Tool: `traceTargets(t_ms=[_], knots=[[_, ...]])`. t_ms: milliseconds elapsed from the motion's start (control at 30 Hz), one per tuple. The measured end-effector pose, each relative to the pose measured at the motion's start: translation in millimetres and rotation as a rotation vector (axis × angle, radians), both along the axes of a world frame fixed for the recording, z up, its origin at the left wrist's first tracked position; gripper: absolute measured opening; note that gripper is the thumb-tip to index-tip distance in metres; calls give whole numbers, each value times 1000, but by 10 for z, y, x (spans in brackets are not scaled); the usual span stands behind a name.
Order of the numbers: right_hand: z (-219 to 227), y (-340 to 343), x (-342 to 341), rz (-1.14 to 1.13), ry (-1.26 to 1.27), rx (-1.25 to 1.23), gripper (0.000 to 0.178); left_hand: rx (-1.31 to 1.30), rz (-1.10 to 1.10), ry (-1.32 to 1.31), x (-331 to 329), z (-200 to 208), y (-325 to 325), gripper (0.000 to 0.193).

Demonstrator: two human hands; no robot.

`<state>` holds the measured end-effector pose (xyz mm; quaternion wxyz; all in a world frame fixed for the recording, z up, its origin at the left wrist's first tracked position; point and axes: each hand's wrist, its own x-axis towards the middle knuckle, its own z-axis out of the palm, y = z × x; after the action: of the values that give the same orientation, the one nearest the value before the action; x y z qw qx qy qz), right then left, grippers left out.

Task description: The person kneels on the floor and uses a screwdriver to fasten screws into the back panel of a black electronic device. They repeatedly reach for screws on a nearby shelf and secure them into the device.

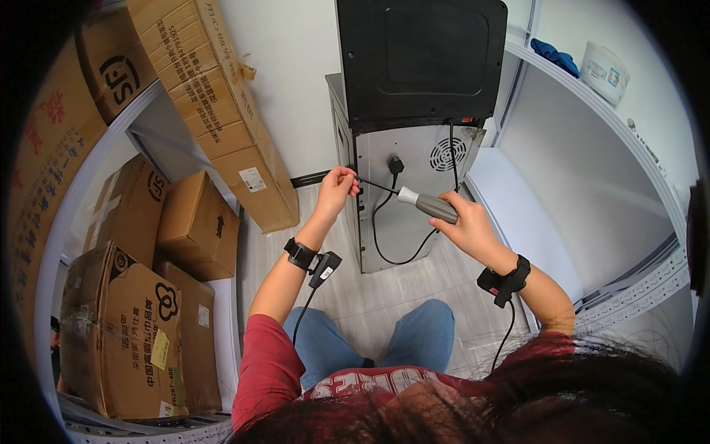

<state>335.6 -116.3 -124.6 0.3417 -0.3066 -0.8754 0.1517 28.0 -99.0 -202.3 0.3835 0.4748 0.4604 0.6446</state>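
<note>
A screwdriver with a thick grey handle, pale collar and thin dark shaft (408,195) hangs aslant before the bare silver-grey metal back (407,237) of an upright appliance, its tip toward the panel's left edge. The right hand (467,229) wraps the handle from its butt end, a grip that seems chosen for turning force. The left hand (336,194) has its fingertips bunched by the tip, probably to steady it; whether they pinch the shaft or something small, I cannot tell. A black power cord (392,262) loops below the tool from a black plug (396,163), its slack hanging low. Above, a black moulded panel (421,59) stands over the metal back. Black wrist-strapped devices sit on both forearms, their leads trailing toward the body, likely to leave the fingers free. The appliance stands on the grey wood-look floor (310,285), between a tall brown cardboard carton (229,170) leaning at left and white shelving (518,200) at right.
</note>
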Motion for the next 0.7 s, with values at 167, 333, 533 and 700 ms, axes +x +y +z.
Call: traceTargets(t_ms=[167,333,533,700], knots=[[26,-21,23,-30,-57,-55,36,-20,-17,13,15,-11,4,11],[45,-38,27,-48,-77,-83,37,46,6,87,17,-21,13,9],[137,-94,10,-33,-48,-48,33,153,28,165,4,29,24,9],[264,-71,-40,1,35,70,32,300,67,172,-1,361,163,10]])
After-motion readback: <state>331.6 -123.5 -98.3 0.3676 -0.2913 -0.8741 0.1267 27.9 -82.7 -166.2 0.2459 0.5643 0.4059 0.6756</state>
